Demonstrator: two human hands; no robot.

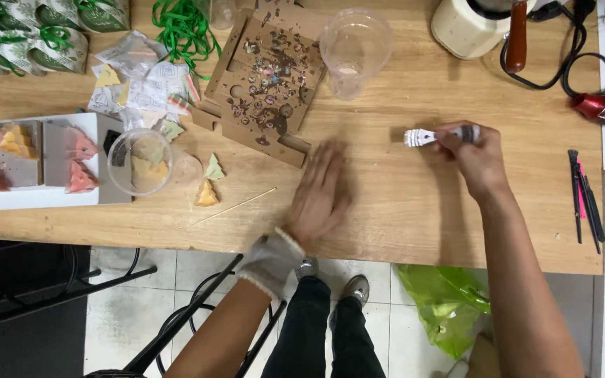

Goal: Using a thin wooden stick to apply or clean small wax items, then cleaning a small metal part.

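Observation:
My right hand is closed around the handle of a small brush, whose pale bristle head points left just above the wooden table. My left hand, blurred with motion, lies flat with fingers spread on the table top, holding nothing; a grey cuff covers its wrist. A stained cardboard piece lies just beyond the left hand, and an empty clear plastic cup stands behind it.
A second clear cup lies at the left near small triangular pieces and a thin wooden stick. A white tray holds pink and yellow pieces. Green ribbon, a cream appliance, cables and dark tools line the edges.

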